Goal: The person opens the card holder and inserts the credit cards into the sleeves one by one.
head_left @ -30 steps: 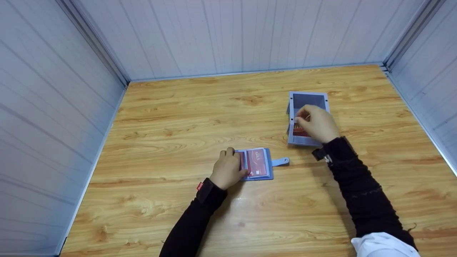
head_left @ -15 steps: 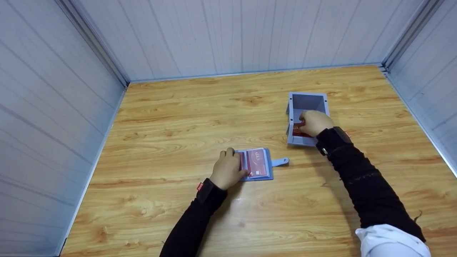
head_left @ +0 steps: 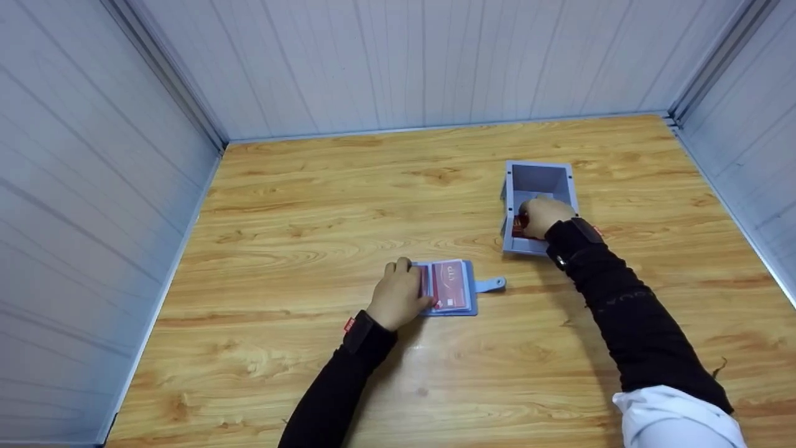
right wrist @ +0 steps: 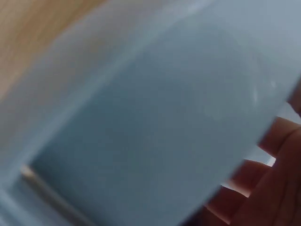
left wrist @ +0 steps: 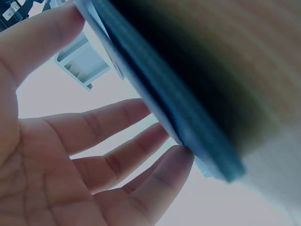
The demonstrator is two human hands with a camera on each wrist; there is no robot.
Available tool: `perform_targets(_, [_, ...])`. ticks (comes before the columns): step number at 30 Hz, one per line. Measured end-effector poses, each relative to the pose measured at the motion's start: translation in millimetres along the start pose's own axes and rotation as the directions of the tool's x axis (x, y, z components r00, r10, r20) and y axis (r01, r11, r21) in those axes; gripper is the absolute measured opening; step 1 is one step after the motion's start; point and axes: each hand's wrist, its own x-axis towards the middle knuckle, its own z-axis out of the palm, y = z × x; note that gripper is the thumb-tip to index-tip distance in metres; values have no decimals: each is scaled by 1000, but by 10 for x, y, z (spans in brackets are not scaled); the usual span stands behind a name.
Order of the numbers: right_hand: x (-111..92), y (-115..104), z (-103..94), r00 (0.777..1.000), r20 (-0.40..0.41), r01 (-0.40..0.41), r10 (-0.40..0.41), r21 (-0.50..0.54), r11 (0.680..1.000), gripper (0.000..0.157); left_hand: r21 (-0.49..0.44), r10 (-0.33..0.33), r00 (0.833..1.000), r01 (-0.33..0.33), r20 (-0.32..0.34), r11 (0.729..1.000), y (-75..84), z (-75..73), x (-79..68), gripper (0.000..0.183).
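Note:
A blue card holder (head_left: 471, 292) lies spread on the wooden table, with red cards in its clear sleeves (head_left: 449, 285). My left hand (head_left: 396, 295) rests on its left part, thumb and fingertips pressing the pages. In the left wrist view, the left hand's thumb and slightly bent fingers touch the holder's edge (left wrist: 164, 94). At the right, my right hand (head_left: 547, 214) reaches into a grey bin (head_left: 538, 177), its fingers down at a red card (head_left: 518, 227). The hand covers much of that card, so whether it pinches it is hidden. A blurred bin wall (right wrist: 155, 108) fills the right wrist view.
The holder's strap (head_left: 491, 284) with a snap points right, towards the bin. White panel walls (head_left: 398, 62) enclose the table (head_left: 311, 205) at the back and on both sides. The bin's raised sides surround the right hand's fingers.
My right hand has gone from above the bin down into it, its fingers now lower by the red card. The left hand and the card holder stay in place.

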Motion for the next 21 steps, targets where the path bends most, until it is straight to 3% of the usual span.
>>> perform_targets(11, [-4,-4,-13,1000,6,-11,11,1,1000,31,7,-16,999,15,33,1000,-5,13,24,59])
perform_targets(17, [5,-5,4,998,-60,-10,11,5,1000,18,11,-9,1000,9,20,1000,-5,17,13,59])
perform_targets(21, [25,17,18,996,-82,-32,33,13,999,18,23,-4,1000,4,7,1000,1,10,3,59])
